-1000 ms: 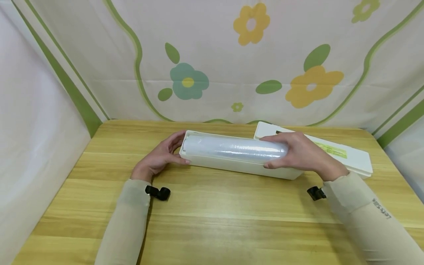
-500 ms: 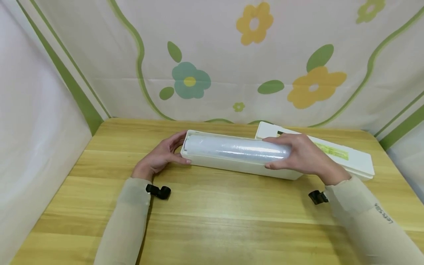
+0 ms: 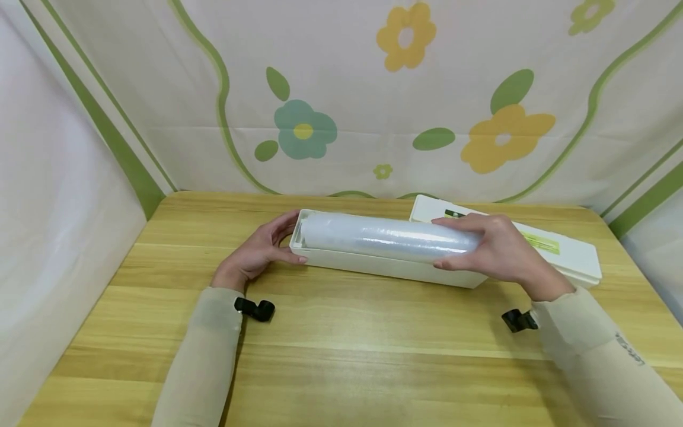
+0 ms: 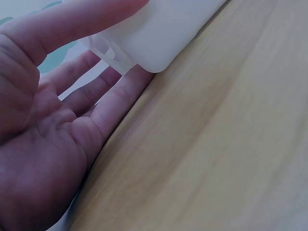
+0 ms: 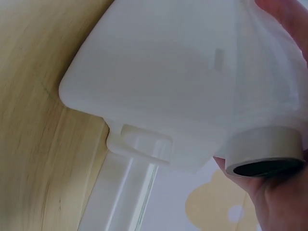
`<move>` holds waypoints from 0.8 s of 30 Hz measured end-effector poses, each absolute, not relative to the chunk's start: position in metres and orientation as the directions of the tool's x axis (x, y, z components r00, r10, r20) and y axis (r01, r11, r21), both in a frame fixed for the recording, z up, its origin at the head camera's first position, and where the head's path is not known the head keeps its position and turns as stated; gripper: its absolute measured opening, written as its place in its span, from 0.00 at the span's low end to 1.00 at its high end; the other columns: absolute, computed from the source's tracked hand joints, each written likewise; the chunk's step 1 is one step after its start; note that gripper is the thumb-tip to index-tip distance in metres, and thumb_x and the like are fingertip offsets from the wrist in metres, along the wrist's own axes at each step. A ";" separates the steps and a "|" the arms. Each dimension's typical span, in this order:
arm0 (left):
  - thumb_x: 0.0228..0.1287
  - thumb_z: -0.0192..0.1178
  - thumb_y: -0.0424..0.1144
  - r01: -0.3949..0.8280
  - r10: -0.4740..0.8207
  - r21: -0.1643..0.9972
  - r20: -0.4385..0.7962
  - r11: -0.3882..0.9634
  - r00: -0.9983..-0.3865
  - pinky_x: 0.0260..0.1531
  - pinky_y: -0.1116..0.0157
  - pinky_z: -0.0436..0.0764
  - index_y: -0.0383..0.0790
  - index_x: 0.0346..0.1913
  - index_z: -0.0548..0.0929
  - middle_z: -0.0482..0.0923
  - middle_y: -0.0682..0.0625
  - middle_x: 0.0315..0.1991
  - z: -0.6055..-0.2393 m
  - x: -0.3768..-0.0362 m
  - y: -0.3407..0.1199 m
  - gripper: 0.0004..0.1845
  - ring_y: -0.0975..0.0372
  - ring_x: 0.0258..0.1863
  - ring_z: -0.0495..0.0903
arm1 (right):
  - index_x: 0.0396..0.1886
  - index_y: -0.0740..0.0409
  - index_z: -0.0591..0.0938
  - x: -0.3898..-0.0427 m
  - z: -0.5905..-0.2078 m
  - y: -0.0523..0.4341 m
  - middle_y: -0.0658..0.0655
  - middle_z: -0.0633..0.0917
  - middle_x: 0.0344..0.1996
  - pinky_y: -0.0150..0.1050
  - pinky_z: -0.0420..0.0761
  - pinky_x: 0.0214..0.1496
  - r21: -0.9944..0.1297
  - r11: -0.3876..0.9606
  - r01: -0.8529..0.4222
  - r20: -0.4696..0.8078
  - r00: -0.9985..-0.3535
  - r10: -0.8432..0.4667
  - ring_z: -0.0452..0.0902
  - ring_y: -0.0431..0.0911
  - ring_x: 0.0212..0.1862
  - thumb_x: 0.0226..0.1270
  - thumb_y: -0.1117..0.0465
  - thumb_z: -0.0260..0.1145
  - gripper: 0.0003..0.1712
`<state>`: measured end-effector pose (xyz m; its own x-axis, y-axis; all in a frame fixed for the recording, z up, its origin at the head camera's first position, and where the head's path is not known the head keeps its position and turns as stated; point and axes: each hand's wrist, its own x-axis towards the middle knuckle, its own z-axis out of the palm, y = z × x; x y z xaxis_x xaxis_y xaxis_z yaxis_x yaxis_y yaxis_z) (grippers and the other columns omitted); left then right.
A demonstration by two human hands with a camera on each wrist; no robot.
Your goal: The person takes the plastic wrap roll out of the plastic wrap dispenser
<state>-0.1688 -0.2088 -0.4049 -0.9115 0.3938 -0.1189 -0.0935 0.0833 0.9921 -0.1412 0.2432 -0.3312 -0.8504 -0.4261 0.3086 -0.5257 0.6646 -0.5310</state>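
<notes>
A clear roll of plastic wrap (image 3: 384, 237) lies lengthwise along a long white open box (image 3: 384, 270), its right part raised above the rim. My right hand (image 3: 504, 246) grips the roll's right end, thumb in front and fingers behind. In the right wrist view the roll's core end (image 5: 262, 144) juts past the white box end (image 5: 144, 72). My left hand (image 3: 259, 252) holds the box's left end, thumb on the front wall and fingers at the far side. The left wrist view shows fingers (image 4: 118, 98) under the box corner (image 4: 154, 43).
Behind my right hand lies a white lid (image 3: 573, 252) with a yellow-green label, slanted on the wooden table (image 3: 363, 350). A flowered curtain (image 3: 352, 89) hangs behind the table's far edge. Each sleeve carries a small black wrist camera (image 3: 256, 309).
My right hand has moved slightly right, and the roll has shifted right and risen a little out of the box. The left hand and box have stayed nearly still.
</notes>
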 end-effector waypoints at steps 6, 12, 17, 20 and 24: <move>0.51 0.78 0.19 -0.088 0.394 0.991 -0.120 0.098 -0.911 0.60 0.70 0.84 0.46 0.86 0.59 0.64 0.47 0.83 -0.405 -0.169 -0.209 0.60 0.51 0.82 0.62 | 0.60 0.37 0.91 -0.135 -0.327 0.249 0.53 0.94 0.50 0.22 0.77 0.40 -0.601 0.677 -0.425 0.266 -0.905 -0.333 0.82 0.35 0.39 0.39 0.55 0.94 0.41; 0.51 0.78 0.20 -0.072 0.401 0.993 -0.104 0.093 -0.910 0.60 0.68 0.85 0.49 0.85 0.63 0.66 0.48 0.81 -0.405 -0.170 -0.209 0.58 0.52 0.79 0.66 | 0.59 0.36 0.92 -0.129 -0.318 0.253 0.47 0.93 0.53 0.24 0.79 0.39 -0.650 0.653 -0.388 0.263 -0.922 -0.285 0.83 0.36 0.42 0.38 0.57 0.95 0.42; 0.51 0.78 0.20 -0.078 0.405 0.993 -0.106 0.086 -0.908 0.60 0.68 0.85 0.49 0.85 0.63 0.66 0.49 0.82 -0.405 -0.170 -0.208 0.58 0.53 0.79 0.66 | 0.58 0.33 0.92 -0.123 -0.313 0.256 0.36 0.90 0.51 0.25 0.80 0.38 -0.647 0.658 -0.384 0.267 -0.923 -0.276 0.83 0.39 0.42 0.39 0.56 0.95 0.41; 0.51 0.78 0.20 -0.073 0.404 0.993 -0.103 0.090 -0.909 0.60 0.68 0.85 0.48 0.85 0.63 0.66 0.48 0.82 -0.405 -0.170 -0.209 0.58 0.52 0.79 0.65 | 0.58 0.35 0.92 -0.122 -0.313 0.257 0.33 0.90 0.50 0.25 0.80 0.38 -0.651 0.650 -0.393 0.277 -0.920 -0.279 0.84 0.38 0.41 0.38 0.58 0.95 0.41; 0.52 0.78 0.20 -0.073 0.402 0.993 -0.106 0.096 -0.910 0.60 0.69 0.84 0.47 0.85 0.62 0.65 0.47 0.82 -0.406 -0.170 -0.210 0.58 0.51 0.80 0.64 | 0.59 0.36 0.92 -0.120 -0.314 0.258 0.32 0.90 0.49 0.24 0.79 0.39 -0.633 0.642 -0.432 0.302 -0.902 -0.308 0.84 0.38 0.40 0.37 0.59 0.95 0.42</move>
<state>-0.1701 -0.2102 -0.4063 -0.9097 0.4016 -0.1058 -0.0731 0.0959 0.9927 -0.1202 0.2583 -0.3141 -0.9020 -0.3083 0.3022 -0.4317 0.6424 -0.6332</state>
